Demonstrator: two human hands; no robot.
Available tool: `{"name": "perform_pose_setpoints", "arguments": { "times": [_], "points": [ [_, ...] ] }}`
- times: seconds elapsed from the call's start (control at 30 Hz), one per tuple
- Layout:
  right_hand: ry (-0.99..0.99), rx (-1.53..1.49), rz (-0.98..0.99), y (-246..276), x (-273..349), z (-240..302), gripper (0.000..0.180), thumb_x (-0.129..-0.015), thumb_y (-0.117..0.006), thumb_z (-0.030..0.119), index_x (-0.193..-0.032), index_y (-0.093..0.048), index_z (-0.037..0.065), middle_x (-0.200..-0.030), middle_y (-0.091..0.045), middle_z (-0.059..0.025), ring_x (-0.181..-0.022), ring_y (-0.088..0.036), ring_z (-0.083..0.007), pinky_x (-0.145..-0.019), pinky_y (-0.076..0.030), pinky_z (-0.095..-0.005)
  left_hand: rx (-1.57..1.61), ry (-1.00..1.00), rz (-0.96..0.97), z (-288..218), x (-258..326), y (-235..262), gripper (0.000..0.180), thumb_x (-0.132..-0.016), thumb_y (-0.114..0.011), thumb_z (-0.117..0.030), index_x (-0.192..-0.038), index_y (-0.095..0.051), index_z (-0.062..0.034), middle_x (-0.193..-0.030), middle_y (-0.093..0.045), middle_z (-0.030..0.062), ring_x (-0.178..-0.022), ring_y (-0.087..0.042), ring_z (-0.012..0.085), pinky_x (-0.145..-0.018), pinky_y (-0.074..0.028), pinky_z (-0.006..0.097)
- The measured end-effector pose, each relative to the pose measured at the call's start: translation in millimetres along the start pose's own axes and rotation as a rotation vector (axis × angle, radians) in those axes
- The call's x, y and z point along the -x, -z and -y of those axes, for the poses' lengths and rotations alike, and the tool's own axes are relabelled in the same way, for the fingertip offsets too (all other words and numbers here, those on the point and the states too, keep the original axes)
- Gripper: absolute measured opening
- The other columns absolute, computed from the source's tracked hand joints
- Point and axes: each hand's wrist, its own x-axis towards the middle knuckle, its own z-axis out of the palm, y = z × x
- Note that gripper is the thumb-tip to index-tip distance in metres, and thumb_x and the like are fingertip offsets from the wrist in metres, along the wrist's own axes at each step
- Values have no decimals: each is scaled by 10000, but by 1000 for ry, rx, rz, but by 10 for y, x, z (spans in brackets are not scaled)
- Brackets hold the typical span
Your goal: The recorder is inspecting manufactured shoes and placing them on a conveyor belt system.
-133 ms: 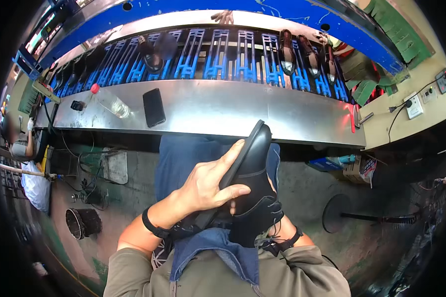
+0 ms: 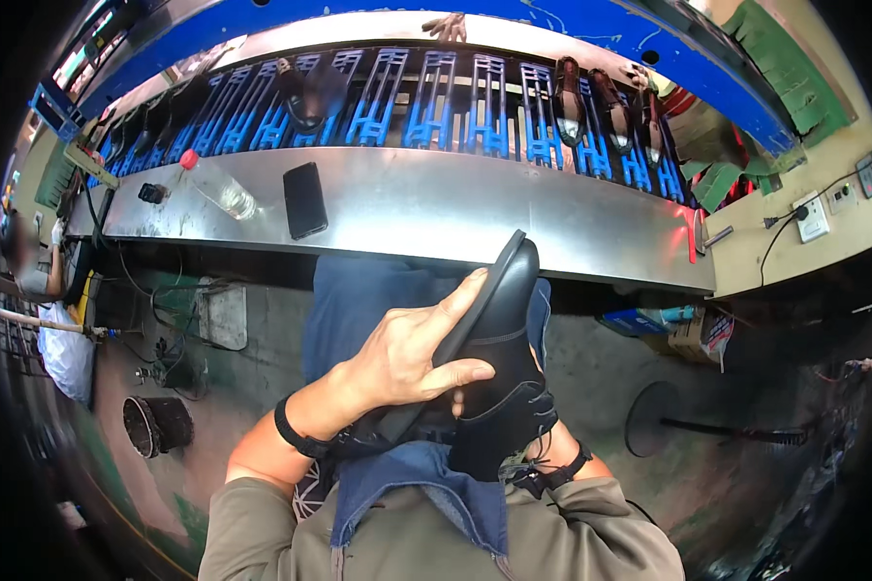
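Black laced shoe [image 2: 510,353], one: at the centre of the dial, above the blue cloth [image 2: 358,290] on your lap, toe pointing between 12 and 1 o'clock, sole turned toward 10. Left grip [image 2: 412,358], yours: closed on the shoe, thumb across the upper, fingers against the sole. Right grip [image 2: 535,450], yours: mostly hidden behind the shoe on its 4 o'clock side; how far it is closed, you cannot tell. Bench [image 2: 417,198], bare metal: at 12 o'clock, carrying a black phone [image 2: 306,200] at 10 and, beyond it, a clear bottle [image 2: 225,191] with a red cap, lying on its side. Rack [image 2: 489,131], blue bars: behind the bench, with dark shoes [image 2: 570,107] standing in it at 1 o'clock. Black bucket [image 2: 158,426]: on the floor, 8 o'clock. Round black disc [image 2: 652,418]: 4 o'clock.
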Motion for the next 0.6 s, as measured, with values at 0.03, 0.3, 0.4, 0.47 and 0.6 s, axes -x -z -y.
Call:
{"name": "perform_pose_setpoints", "arguments": {
  "times": [0.03,0.3,0.4,0.47,0.6],
  "points": [
    [51,102,30,13,-15,-4,438,-1021,-586,279,-1375,-454,57,-993,-661,-209,-774,-730,-314,-666,-647,-363,-29,-28,1,-7,-18,26,963,-800,-838,-359,-1490,-353,107,-1084,-682,292,-827,-709,406,-738,-563,421],
    [259,973,-116,-391,-113,126,436,-961,-548,288,-1296,-532,11,-1121,-660,-144,-927,-708,-262,-756,-620,-367,-41,-26,78,-118,-37,266,1065,-750,-871,-400,-1499,-316,116,-1039,-693,265,-837,-709,412,-751,-572,415],
    [142,542,-37,-201,-187,76,630,-1074,-345,512,-1401,-481,-10,-1277,-632,-195,-1067,-687,-297,-887,-603,-419,46,47,65,-155,-6,313,1078,-743,-886,-384,-1511,-303,98,-1162,-663,283,-954,-707,407,-842,-572,404],
    [150,159,40,-228,-221,32,661,-1078,-313,525,-1406,-489,-21,-1297,-627,-180,-1122,-665,-263,-975,-551,-388,360,345,44,-233,30,363,1050,-751,-897,-310,-1544,-297,26,-1374,-576,273,-1176,-661,338,-1002,-526,392],
    [395,762,-34,-371,-307,-56,634,-1062,-398,502,-1361,-472,-53,-1246,-645,-197,-1106,-650,-259,-969,-504,-388,470,529,-298,-148,88,189,991,-793,-866,-268,-1529,-251,-19,-1404,-506,161,-1311,-501,256,-1103,-418,405]
  ]
}}
